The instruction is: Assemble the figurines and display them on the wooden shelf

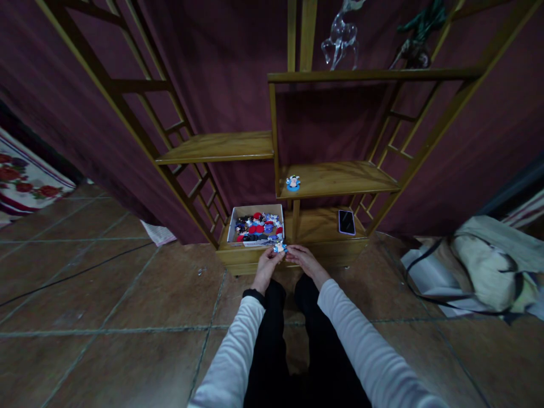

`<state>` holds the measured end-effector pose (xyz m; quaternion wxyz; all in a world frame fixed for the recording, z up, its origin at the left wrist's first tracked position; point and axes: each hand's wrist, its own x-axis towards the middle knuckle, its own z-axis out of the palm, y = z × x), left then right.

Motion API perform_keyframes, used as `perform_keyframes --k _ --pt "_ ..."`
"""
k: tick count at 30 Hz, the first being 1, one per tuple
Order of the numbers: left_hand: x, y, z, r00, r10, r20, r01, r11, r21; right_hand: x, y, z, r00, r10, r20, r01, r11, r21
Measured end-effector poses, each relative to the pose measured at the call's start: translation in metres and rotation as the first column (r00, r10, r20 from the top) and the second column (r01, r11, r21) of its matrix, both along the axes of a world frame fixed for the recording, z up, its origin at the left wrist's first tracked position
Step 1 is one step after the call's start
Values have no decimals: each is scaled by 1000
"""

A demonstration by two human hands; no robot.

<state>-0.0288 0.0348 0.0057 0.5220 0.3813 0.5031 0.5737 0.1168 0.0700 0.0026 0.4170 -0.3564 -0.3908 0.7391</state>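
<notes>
Between my two hands is a small blue-and-white figurine [280, 247], held in front of the low shelf. My left hand [267, 266] pinches it from the left, and my right hand [304, 259] grips its right side with the fingertips. Just beyond my hands, an open cardboard box [232, 231] is filled with several small figurines in red, black, white and purple. A similar figurine [293, 183] on a blue base stands upright at the left end of the middle shelf.
The wooden display rack [221, 146] stands against a dark red curtain. A phone [346, 222] lies on the bottom shelf. Up top are a clear deer ornament [341, 35] and a dark green sculpture [419, 39]. A bag [484, 263] rests on the tiled floor, right.
</notes>
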Motion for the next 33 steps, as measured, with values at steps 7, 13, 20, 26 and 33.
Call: perform_keyframes --k 7,13,20,26,33 --pt "-2 0 1 995 11 96 -6 998 -58 0 1 -3 1000 17 25 -17 1000 18" --pt "-3 0 3 987 23 159 -5 994 -111 -1 2 -6 997 43 68 -47 997 61" --pt "-4 0 1 986 7 169 11 994 -107 -1 1 -3 995 33 94 -38 998 50" --pt "-4 1 -1 997 3 77 -2 1000 -14 0 2 -1 998 -1 70 0 1000 17" --pt "-1 0 -3 1000 2 3 -2 999 53 0 0 2 997 11 70 -13 1000 29"
